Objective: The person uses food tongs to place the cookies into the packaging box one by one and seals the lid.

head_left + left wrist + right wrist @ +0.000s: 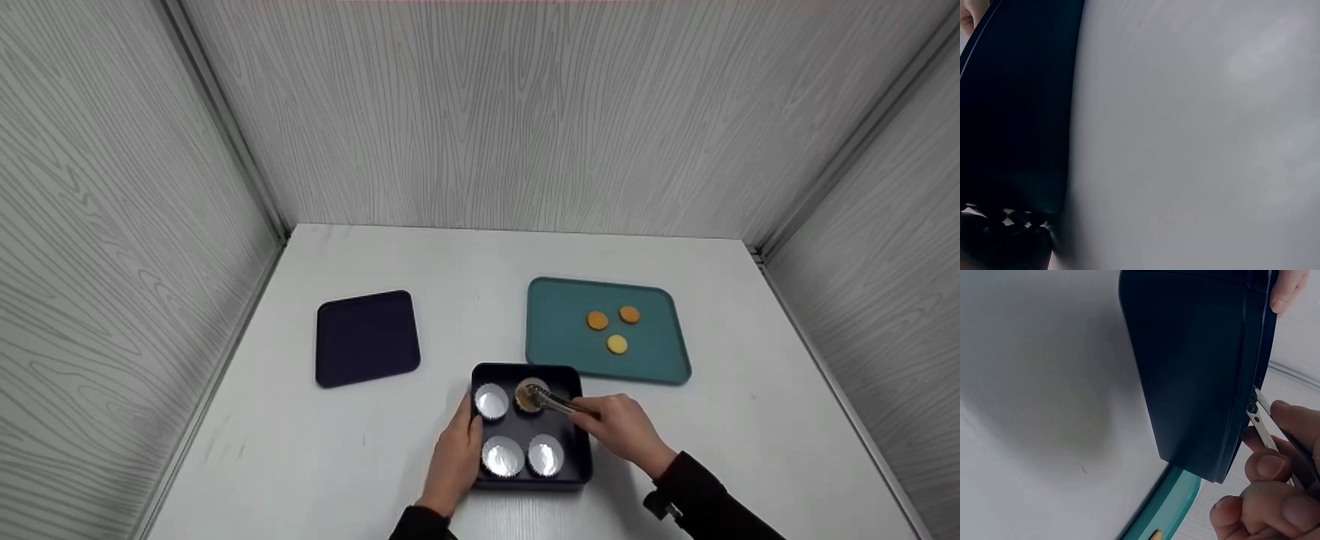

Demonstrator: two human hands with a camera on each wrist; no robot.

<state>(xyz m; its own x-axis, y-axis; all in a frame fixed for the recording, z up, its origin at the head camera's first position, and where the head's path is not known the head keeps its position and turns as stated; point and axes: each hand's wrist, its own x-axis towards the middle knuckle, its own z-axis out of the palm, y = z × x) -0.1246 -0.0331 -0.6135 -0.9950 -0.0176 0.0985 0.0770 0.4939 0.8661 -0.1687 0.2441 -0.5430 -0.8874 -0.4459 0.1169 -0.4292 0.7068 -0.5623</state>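
Note:
A deep dark square baking pan [532, 486] stands near the table's front, with silver foil cups inside, among them a near-left cup [502, 456] and a near-right cup [545, 455]. My left hand [456, 450] grips the pan's left wall, thumb at the rim. Metal tongs [553, 402] are pinched in my right hand [619, 427] and reach over the right wall. Their tips meet a brown round cookie [528, 396] at the far-right cup. The far-left foil cup [492, 401] shows only bare foil. In the right wrist view, the pan's wall [1190, 371] hides the cups.
Behind the pan on the right lies a teal tray [559, 322] bearing two orange cookies [597, 320] and one yellow cookie [617, 344]. A flat dark tray [367, 339] lies at the left. Grey wood-grain panels [480, 112] enclose the white table [465, 300] at the back and sides.

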